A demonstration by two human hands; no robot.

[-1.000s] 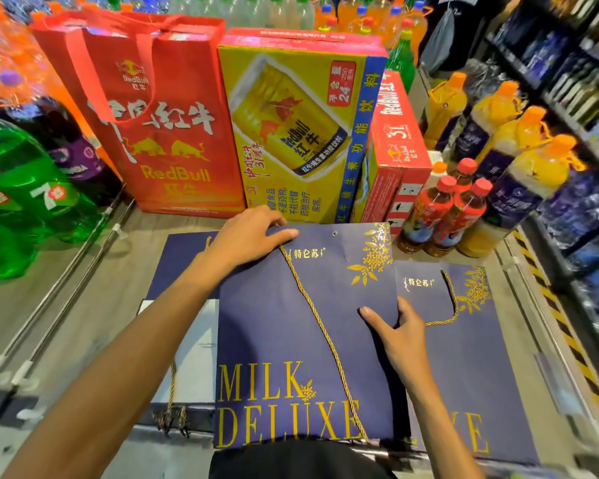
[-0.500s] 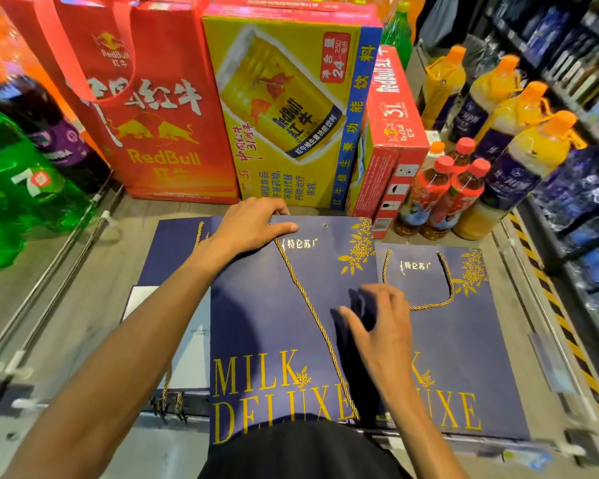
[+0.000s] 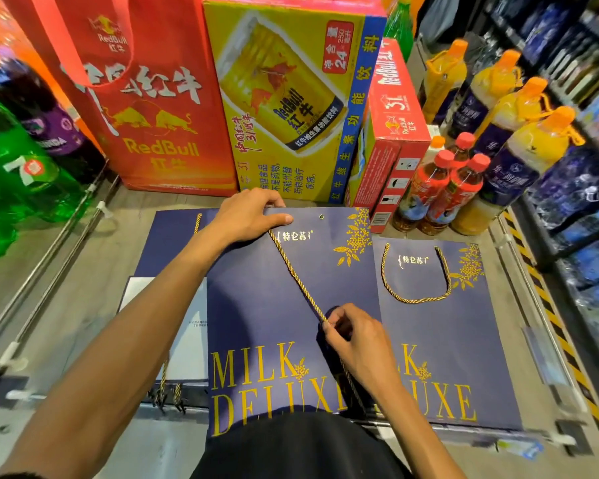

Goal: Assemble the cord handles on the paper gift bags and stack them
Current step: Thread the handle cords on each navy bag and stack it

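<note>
Gold cord [image 3: 298,278] runs slantwise down the middle bag [image 3: 256,305], from under the left hand [image 3: 253,216] to the right hand [image 3: 357,337], which pinches it between thumb and fingertips just above the lettering. The left hand grips the bag's top edge, thumb flat on the front, fingers curled over the rim. The bags lie flat on a grey shelf [image 3: 118,271] in a shop aisle (drinks on every side). Three navy bags show: the middle bag overlaps the left bag [image 3: 166,243] and the right bag [image 3: 464,340], whose handle [image 3: 415,299] lies looped on its front. Behind stand one red bag [image 3: 159,115], one yellow box [image 3: 291,98] and one red box [image 3: 395,115]; beside them are three red-capped bottles [image 3: 464,188] and four orange bottles [image 3: 526,112].
</note>
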